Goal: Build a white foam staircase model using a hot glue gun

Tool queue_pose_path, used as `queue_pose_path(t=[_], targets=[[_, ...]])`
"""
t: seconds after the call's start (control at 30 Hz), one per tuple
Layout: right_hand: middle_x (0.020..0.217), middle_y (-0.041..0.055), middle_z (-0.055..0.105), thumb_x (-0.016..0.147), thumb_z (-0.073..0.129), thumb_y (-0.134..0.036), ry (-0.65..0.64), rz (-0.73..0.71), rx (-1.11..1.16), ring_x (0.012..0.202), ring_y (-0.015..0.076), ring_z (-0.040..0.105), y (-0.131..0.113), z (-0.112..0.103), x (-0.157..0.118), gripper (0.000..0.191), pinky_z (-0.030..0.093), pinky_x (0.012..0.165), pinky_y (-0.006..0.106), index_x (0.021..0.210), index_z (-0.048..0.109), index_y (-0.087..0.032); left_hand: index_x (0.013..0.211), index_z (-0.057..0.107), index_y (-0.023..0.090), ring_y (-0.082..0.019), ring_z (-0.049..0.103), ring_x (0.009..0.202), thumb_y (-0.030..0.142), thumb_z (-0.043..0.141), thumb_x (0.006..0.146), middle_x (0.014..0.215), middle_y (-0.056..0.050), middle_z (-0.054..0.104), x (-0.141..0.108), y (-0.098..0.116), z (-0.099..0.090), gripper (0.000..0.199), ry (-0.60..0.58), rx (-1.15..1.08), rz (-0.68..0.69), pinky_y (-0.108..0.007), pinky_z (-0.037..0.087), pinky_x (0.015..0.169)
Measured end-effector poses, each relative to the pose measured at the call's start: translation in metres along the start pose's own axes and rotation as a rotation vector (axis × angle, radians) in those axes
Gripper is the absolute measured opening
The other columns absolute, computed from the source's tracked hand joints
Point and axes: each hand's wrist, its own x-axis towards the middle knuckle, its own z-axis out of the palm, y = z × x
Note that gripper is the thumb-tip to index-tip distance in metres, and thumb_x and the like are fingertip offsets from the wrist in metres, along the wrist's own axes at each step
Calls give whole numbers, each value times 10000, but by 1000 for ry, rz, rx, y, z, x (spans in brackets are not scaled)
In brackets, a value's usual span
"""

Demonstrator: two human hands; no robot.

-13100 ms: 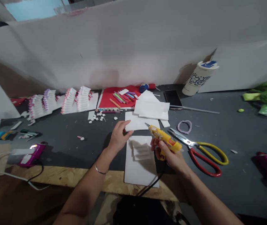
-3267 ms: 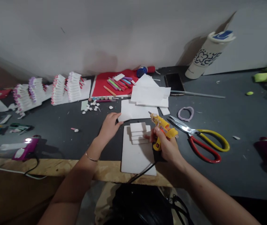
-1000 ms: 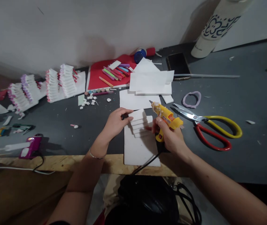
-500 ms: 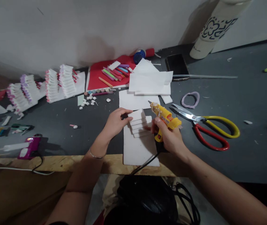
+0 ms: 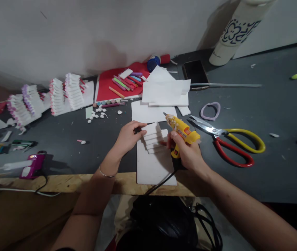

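Observation:
My right hand (image 5: 186, 148) is wrapped round a yellow hot glue gun (image 5: 182, 129), its nozzle pointing up and left. Between thumb and fingers, my left hand (image 5: 131, 136) grips the left edge of a stepped stack of white foam strips (image 5: 153, 136). That stack rests over a white board (image 5: 155, 169) which overhangs the front wooden edge. A fingertip of my right hand comes close to the stack's right side; whether it touches, I cannot tell. The glue gun's black cord runs down over the board toward my lap.
Scissors (image 5: 216, 132) with red and yellow handles lie to the right, near a lilac ring (image 5: 210, 111). White sheets (image 5: 165, 91), markers (image 5: 127, 82) and a phone (image 5: 196, 74) are behind. A tall bottle (image 5: 233, 38) stands at the back right. Finished-looking stepped pieces (image 5: 73, 92) and a purple power socket (image 5: 33, 165) are left.
The whole view has shifted very slightly. Both hands, the glue gun and the foam stack keep nearly the same positions.

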Motion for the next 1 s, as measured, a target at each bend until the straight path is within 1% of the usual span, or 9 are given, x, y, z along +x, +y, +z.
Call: queue_pose_path(t=[0.13,0.27,0.4,0.63,0.73,0.8,0.87,0.93,1.0], targets=[[545,-41,505,870,609,-472,2,-28,52,530,131,469,-3,2,-1,319,570,710,366,656,561,-241,1038,724,196,-153,605,769,209,684,837,939,-41,693,0,0,0,206,-2,-3,0,-289,482,721],[555,-34,520,876,611,-473,-9,-37,22,531,130,480,-2,0,-1,333,562,663,337,651,559,-233,1036,728,191,-144,600,746,219,668,852,922,-34,692,1,1,0,196,-7,-30,-30,-278,477,710],[560,-25,531,881,610,-465,-4,-54,4,550,141,516,1,-2,0,331,559,639,324,650,568,-233,1031,729,177,-140,596,737,194,689,834,910,-34,687,0,2,1,202,0,-47,-52,-272,471,702],[569,-32,532,848,651,-498,-4,-39,77,559,130,493,0,1,-1,331,592,716,352,664,587,-231,1008,721,182,-145,602,749,185,701,823,907,-35,682,-4,-2,7,186,22,-39,-15,-285,482,708],[572,-40,534,831,670,-522,-11,-17,111,555,123,476,1,0,-2,339,592,702,344,681,593,-228,1043,699,184,-150,621,789,206,680,845,944,-43,679,-1,-6,7,200,9,-50,2,-280,493,708],[582,-40,542,825,679,-523,-9,-7,129,556,122,483,1,-1,-2,331,584,675,328,699,602,-227,1097,667,180,-156,632,853,220,664,859,1015,-59,667,0,-7,2,242,65,-62,21,-273,500,713],[590,-41,543,817,693,-514,1,-5,167,556,120,485,-1,-1,-2,320,576,648,314,708,606,-226,1088,646,171,-160,631,883,239,650,871,1039,-65,653,-4,-5,-5,227,194,-51,40,-266,498,706],[595,-46,532,798,714,-504,20,-12,235,547,115,474,-7,0,-2,319,575,630,309,697,597,-225,969,644,167,-159,619,854,257,634,889,957,-47,649,-14,1,-10,121,316,11,76,-272,492,709],[607,-53,521,770,738,-499,42,-21,312,526,105,452,-14,1,-2,325,571,603,302,686,584,-225,845,628,176,-166,601,830,284,621,908,859,-28,636,-33,9,-8,125,360,127,159,-294,485,741]])
